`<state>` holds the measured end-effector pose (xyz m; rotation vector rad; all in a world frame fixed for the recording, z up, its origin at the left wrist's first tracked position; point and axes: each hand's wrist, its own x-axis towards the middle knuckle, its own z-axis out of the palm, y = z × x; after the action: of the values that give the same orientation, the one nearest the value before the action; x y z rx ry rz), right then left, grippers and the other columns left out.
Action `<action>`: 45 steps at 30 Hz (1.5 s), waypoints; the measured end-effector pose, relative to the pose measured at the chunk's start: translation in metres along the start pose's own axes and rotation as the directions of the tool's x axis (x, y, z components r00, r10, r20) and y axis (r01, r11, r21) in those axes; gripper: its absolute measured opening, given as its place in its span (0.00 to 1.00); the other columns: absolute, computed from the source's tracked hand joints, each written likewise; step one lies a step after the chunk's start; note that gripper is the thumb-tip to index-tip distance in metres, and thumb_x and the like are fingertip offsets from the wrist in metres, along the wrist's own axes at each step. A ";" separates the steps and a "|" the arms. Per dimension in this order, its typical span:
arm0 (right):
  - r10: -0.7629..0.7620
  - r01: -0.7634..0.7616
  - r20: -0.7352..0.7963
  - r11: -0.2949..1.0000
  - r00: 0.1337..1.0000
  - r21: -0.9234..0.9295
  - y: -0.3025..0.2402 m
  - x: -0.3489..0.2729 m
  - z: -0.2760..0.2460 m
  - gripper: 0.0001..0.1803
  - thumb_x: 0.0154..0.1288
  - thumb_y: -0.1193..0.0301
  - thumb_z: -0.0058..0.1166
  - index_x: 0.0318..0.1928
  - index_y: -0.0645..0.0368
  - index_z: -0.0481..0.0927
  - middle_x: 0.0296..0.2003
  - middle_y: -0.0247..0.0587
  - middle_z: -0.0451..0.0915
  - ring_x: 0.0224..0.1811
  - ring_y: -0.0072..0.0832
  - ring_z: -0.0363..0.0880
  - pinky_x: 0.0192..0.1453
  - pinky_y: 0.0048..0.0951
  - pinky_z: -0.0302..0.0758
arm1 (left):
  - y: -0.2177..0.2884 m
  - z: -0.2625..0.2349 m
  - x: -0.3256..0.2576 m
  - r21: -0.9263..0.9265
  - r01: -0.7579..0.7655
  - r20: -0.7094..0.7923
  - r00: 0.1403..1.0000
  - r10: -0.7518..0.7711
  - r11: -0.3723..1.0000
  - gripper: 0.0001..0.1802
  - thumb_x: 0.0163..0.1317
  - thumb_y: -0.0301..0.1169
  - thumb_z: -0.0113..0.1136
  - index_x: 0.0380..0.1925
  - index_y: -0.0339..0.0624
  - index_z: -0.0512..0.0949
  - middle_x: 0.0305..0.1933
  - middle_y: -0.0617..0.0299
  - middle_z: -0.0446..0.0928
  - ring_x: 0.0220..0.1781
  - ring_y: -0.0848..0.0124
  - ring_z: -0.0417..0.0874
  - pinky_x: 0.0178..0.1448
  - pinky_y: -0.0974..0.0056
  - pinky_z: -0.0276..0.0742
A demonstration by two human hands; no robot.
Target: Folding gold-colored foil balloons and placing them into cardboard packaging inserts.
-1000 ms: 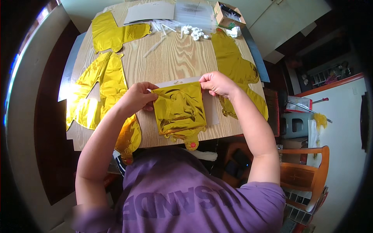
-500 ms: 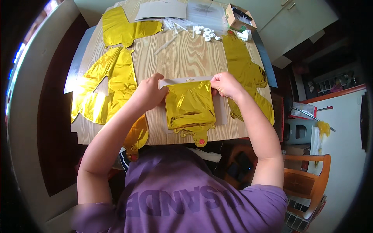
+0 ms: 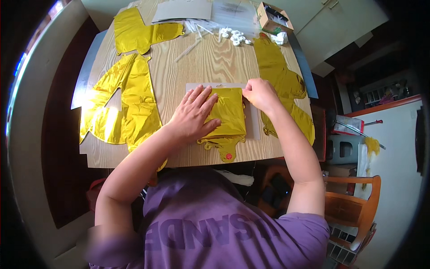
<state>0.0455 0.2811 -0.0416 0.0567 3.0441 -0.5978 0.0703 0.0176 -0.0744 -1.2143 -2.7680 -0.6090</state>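
A folded gold foil balloon [image 3: 230,110] lies on a pale card backing [image 3: 254,127] with a hanging hole at its top edge. Its tabbed tail, marked with a red dot, points toward me. My left hand [image 3: 193,114] rests flat over the left part of the foil, fingers stretched out. At the upper right corner, my right hand [image 3: 260,95] is closed, pinching the balloon's edge; the fingertips are partly hidden. Flat gold foil balloons lie on both sides: one left of my left forearm [image 3: 136,101], another beyond my right hand [image 3: 275,67].
On the wooden table [image 3: 215,67], another gold foil balloon [image 3: 130,33] lies far left. Toward the back are clear plastic straws [image 3: 188,50], white small pieces [image 3: 235,36], a grey card stack [image 3: 181,11] and a small box [image 3: 273,20]. A wooden chair [image 3: 354,201] stands at right.
My left hand has moved right from the foil's upper left edge and now lies flat on it. The folded balloon sits slightly farther from me. My right hand stays at the upper right corner.
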 end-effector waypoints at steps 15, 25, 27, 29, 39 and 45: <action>0.187 -0.235 0.161 0.900 0.969 0.367 -0.004 -0.009 -0.003 0.07 0.65 0.73 0.62 0.33 0.63 0.78 0.24 0.38 0.82 0.17 0.24 0.79 0.24 0.29 0.77 | 0.003 0.004 0.004 0.061 0.003 0.022 1.000 -0.004 0.998 0.42 0.68 0.58 0.54 0.74 0.45 0.63 0.80 0.48 0.57 0.83 0.47 0.50 0.83 0.41 0.41; 0.102 -0.154 0.131 0.855 0.986 0.495 0.011 -0.020 -0.009 0.07 0.69 0.71 0.61 0.37 0.64 0.83 0.25 0.35 0.81 0.24 0.17 0.76 0.30 0.26 0.76 | 0.000 0.001 0.004 0.017 0.001 0.028 1.000 -0.002 1.000 0.38 0.71 0.56 0.50 0.74 0.45 0.64 0.80 0.47 0.57 0.83 0.46 0.51 0.83 0.41 0.41; 0.040 -0.033 -0.005 0.880 0.999 0.473 0.016 -0.035 -0.010 0.08 0.69 0.71 0.61 0.38 0.65 0.84 0.24 0.34 0.79 0.24 0.18 0.76 0.31 0.27 0.76 | 0.000 0.002 0.004 0.005 0.000 0.032 0.999 0.000 1.000 0.38 0.71 0.56 0.50 0.74 0.45 0.64 0.80 0.47 0.57 0.83 0.45 0.51 0.83 0.41 0.41; -0.005 0.044 -0.089 0.894 0.996 0.446 0.018 -0.046 -0.011 0.08 0.69 0.72 0.61 0.40 0.65 0.84 0.24 0.34 0.79 0.25 0.19 0.77 0.33 0.27 0.76 | 0.000 0.002 0.004 -0.001 0.003 0.030 1.000 -0.003 1.000 0.39 0.71 0.56 0.50 0.74 0.45 0.64 0.80 0.46 0.57 0.83 0.45 0.51 0.83 0.41 0.41; -0.399 0.433 -0.322 0.900 0.859 0.041 0.006 -0.043 0.003 0.12 0.66 0.76 0.57 0.48 0.57 0.85 0.45 0.42 0.82 0.48 0.42 0.83 0.54 0.42 0.78 | 0.003 -0.001 0.004 0.014 -0.015 0.014 1.000 0.015 1.000 0.40 0.70 0.58 0.49 0.73 0.44 0.65 0.79 0.44 0.57 0.82 0.43 0.51 0.83 0.41 0.41; -0.568 0.485 -0.218 0.807 0.794 -0.336 0.017 -0.028 0.008 0.15 0.59 0.78 0.57 0.47 0.53 0.84 0.45 0.36 0.81 0.50 0.37 0.81 0.52 0.38 0.73 | -0.003 -0.007 0.002 -0.092 0.003 -0.004 1.000 -0.003 0.996 0.39 0.70 0.55 0.51 0.73 0.43 0.64 0.79 0.43 0.57 0.82 0.44 0.53 0.83 0.42 0.44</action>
<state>0.0745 0.2927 -0.0537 -0.8257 3.4127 -0.1912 0.0660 0.0147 -0.0682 -1.2244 -2.7665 -0.7457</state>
